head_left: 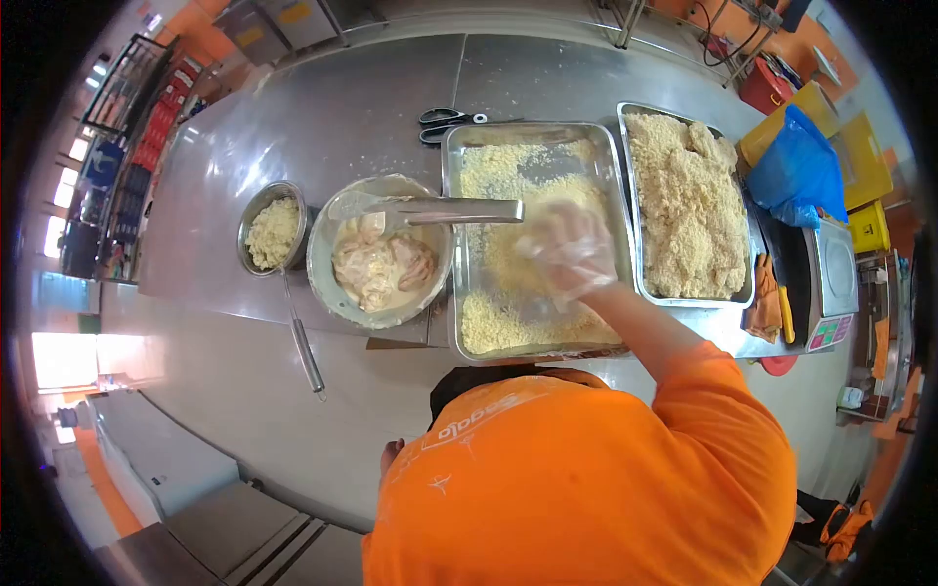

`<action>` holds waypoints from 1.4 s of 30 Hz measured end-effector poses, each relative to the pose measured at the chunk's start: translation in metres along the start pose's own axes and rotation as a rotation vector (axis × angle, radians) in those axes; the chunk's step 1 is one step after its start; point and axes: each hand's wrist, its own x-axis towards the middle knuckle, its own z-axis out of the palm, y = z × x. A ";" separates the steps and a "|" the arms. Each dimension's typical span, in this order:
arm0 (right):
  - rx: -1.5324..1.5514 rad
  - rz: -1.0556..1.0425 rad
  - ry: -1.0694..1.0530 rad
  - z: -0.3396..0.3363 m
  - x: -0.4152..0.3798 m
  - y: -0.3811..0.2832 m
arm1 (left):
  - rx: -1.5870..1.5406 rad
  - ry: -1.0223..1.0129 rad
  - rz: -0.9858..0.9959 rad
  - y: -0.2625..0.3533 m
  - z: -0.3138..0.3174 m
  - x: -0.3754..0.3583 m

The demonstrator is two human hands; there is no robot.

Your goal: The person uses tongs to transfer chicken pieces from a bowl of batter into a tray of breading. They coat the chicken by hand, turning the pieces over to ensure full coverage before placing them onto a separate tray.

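My right hand (575,252), in a clear plastic glove, is down in a metal tray (451,244) of pale yellow crumbs (493,327). Motion smears its fingers, so their grip does not show. A small part of my left hand (392,453) appears low beside the orange shirt, its fingers mostly hidden. Left of the tray stands a bowl (320,278) of raw meat pieces (376,269) in pale, wet batter. Metal tongs (459,210) lie across the bowl's rim, their handle end over the tray.
A second tray (750,293) heaped with crumbs (684,205) stands right. A handled strainer (305,342) of crumbs lies left. Black scissors (445,125) sit behind the tray. At right are a blue plastic bag (796,171), scale (835,273), yellow-handled tool (786,314) and brown glove (762,305).
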 end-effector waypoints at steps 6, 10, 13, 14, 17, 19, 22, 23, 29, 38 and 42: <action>0.200 0.378 0.140 0.108 0.001 0.028 | -0.039 -0.042 -0.055 0.005 -0.004 -0.007; 2.139 0.829 0.469 0.098 0.036 0.009 | 0.068 -0.068 0.038 0.004 -0.006 -0.009; 1.762 0.731 0.414 0.094 0.016 0.003 | -0.023 0.089 0.020 0.016 -0.012 -0.013; 1.432 0.644 0.427 0.101 0.012 0.001 | -0.031 0.070 0.024 0.007 -0.008 -0.010; 0.835 0.406 0.441 0.116 0.020 0.005 | -0.013 0.032 0.019 -0.013 0.001 -0.006; 0.648 0.218 0.348 0.112 0.047 0.023 | 0.095 0.033 0.013 -0.007 -0.007 -0.013; 0.162 0.081 0.291 0.095 0.104 0.048 | 0.022 0.058 -0.090 0.014 -0.024 -0.036; -0.036 0.050 0.289 0.090 0.120 0.054 | -0.015 0.067 -0.101 0.014 -0.024 -0.040; 1.333 0.497 0.009 0.058 0.107 0.002 | -0.215 0.105 -0.023 -0.070 0.019 0.000; -0.372 0.002 0.007 0.055 0.085 0.007 | -0.057 0.171 0.029 -0.018 0.016 -0.009; 0.243 -0.130 0.240 0.084 0.095 0.015 | -0.336 0.090 -0.163 0.005 0.028 -0.036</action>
